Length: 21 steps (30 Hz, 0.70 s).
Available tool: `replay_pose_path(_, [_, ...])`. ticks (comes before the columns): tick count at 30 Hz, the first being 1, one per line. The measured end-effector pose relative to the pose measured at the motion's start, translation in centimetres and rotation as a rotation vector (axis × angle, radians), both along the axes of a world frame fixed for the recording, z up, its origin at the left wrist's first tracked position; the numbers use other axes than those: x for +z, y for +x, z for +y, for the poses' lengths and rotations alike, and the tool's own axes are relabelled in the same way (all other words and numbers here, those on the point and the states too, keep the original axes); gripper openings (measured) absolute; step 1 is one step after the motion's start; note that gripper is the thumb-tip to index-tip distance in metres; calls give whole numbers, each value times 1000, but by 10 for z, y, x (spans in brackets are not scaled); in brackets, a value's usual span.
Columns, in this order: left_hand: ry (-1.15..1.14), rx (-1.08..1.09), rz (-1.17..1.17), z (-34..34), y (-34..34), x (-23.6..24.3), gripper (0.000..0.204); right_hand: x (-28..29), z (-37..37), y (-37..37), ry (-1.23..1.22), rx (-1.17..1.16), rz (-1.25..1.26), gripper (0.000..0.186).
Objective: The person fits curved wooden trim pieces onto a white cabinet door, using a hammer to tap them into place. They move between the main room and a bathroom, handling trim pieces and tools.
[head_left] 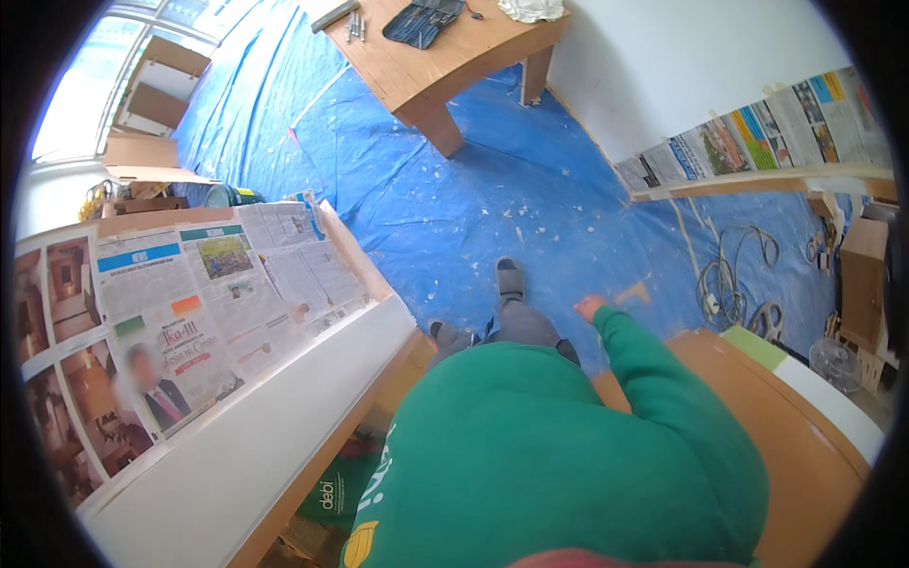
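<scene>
My right hand [589,308] hangs in front of me above the blue plastic sheet [568,237] on the floor. Its fingers look loosely curled, and nothing shows in them; it touches no object. The green sleeve [653,360] runs back from it, beside a brown board-like surface [748,398] on my right. My left hand is out of sight. On my left stands a white-edged worktop [275,407], partly covered with newspaper sheets [218,284].
Ahead is a wooden table [426,71] bearing an open tool case [421,24]. Coiled cable [724,289], scissors [767,320] and a clear round container [835,364] lie at right. Newspaper [734,142] lines the wall. Cardboard [156,104] leans by the window.
</scene>
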<state>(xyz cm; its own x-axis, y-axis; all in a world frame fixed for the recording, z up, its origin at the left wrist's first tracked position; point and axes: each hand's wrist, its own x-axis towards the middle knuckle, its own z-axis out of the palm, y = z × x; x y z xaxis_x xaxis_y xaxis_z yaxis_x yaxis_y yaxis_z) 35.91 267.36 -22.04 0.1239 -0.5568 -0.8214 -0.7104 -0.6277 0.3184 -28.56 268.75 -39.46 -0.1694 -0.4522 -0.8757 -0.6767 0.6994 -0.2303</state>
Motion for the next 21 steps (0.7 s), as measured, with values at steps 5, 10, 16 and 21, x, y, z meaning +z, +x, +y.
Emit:
replay_pose_path(5, [-61,8,4,-17,-10,8,56,8,-50,-8,-40,-336,-117,40])
replay_pose_path(10, [-143,15,37,-46,-18,-2,56,21,-76,-18,-104,-577,-264,34])
replay_pose_path(16, [-60,-102,-59,-116,-43,-5,61,21,-77,-32,-88,-327,-41,35])
replay_pose_path(21, [-28,-87,-90,-146,-41,-61,63,56,-128,-36,-50,-118,71,36])
